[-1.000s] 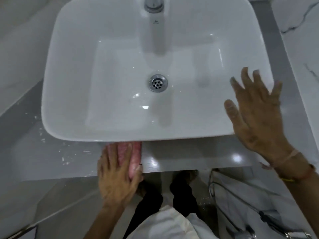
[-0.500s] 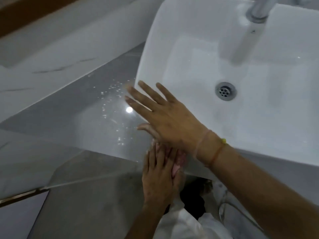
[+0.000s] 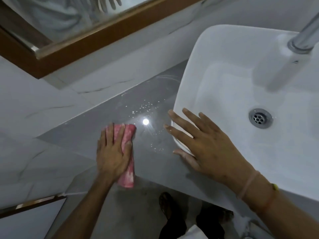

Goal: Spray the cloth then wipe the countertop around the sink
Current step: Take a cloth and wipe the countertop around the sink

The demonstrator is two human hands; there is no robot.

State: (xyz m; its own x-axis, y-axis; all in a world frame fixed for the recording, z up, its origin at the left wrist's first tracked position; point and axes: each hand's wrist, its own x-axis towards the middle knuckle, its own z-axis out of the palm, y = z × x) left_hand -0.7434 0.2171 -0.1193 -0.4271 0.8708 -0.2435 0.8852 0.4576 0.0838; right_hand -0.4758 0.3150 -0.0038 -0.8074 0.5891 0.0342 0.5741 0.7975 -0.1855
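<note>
A folded pink cloth (image 3: 128, 159) lies on the grey countertop (image 3: 96, 125) left of the white basin (image 3: 233, 94). My left hand (image 3: 112, 152) presses flat on the cloth, fingers pointing away from me. My right hand (image 3: 205, 144) rests with spread fingers on the basin's near left rim and holds nothing. White droplets speckle the countertop between the cloth and the basin. No spray bottle is in view.
A chrome tap (image 3: 305, 35) rises at the basin's far side and a drain (image 3: 260, 118) sits in its bowl. A wood-framed mirror (image 3: 96, 37) hangs on the marble wall at the far left. My feet (image 3: 165, 204) stand below the counter's front edge.
My left hand slid the cloth from the counter strip in front of the basin out to the left of it. My right hand crossed from the basin's right side to its left rim.
</note>
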